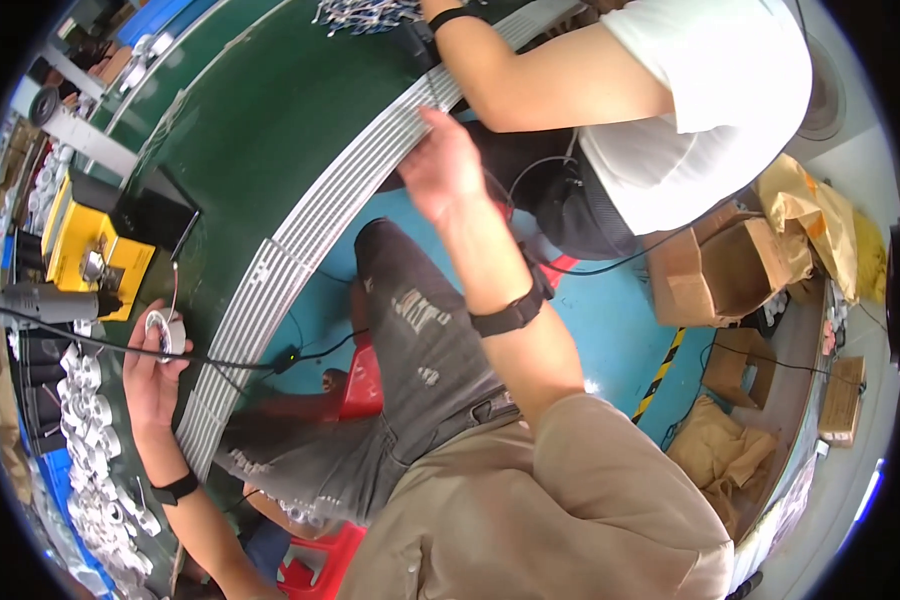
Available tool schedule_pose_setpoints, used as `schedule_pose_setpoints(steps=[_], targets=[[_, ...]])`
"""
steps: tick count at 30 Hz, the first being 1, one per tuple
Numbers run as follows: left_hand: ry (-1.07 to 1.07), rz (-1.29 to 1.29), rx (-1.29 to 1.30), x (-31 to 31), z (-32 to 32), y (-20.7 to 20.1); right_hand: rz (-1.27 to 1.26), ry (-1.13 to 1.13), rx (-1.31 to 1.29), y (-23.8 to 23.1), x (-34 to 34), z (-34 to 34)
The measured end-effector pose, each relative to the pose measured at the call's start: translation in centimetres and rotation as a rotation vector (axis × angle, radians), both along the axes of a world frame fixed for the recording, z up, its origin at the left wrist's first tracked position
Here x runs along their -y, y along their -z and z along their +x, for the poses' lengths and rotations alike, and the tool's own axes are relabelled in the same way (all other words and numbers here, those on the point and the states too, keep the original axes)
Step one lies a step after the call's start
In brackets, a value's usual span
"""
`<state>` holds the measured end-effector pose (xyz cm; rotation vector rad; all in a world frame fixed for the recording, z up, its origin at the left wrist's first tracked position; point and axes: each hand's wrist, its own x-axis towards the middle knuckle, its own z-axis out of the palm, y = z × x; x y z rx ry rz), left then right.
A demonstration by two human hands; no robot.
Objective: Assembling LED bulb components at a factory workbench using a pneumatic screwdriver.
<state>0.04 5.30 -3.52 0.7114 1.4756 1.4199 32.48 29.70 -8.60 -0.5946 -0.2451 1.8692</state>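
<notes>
My left hand (153,375) grips a white round lamp housing (176,334) at the left, fingers wrapped round its rim. A thin wire rises from the housing toward a black flat stand (175,215). My right hand (440,165) is at the upper middle, by the edge of the grey slotted strips (330,200) along the front of the bench. Its fingers are apart and nothing shows in them; part of the hand is turned away from view. Left of the stand is a yellow device (125,275) with a dark grey cylindrical tool (45,303) beside it.
Many white lamp parts (90,430) are heaped at the left on the green bench (270,110). A black cable (220,362) crosses near my left hand. A co-worker in a white shirt (710,90) sits at the right. Cardboard boxes (720,270) and a red stool (360,385) stand on the blue floor.
</notes>
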Motion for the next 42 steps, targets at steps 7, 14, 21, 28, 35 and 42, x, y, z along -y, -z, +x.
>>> schedule_pose_setpoints(steps=[7, 14, 21, 28, 35, 42], targets=[[0.019, -0.01, -0.011, 0.4, -0.1, -0.4, 0.022, 0.094, 0.107, -0.7, 3.4, -2.5], [0.032, 0.008, -0.037, 0.4, -0.9, 0.1, 0.044, 0.07, -0.056, 1.1, 6.5, -4.4], [0.057, 0.091, 0.246, 1.0, -5.6, 1.4, -0.022, -0.076, -0.207, 1.5, 15.1, -8.5], [0.233, 0.206, 0.627, 1.7, -9.0, 2.1, -0.045, -0.206, -0.282, 1.8, 15.2, -7.7], [0.255, 0.284, 0.762, 1.4, -8.1, 1.8, -0.006, -0.06, -0.248, 2.1, 12.3, -7.1], [0.181, 0.33, 0.702, 2.0, -11.7, 3.6, 0.148, -0.029, -0.046, 2.8, 13.0, -7.3]])
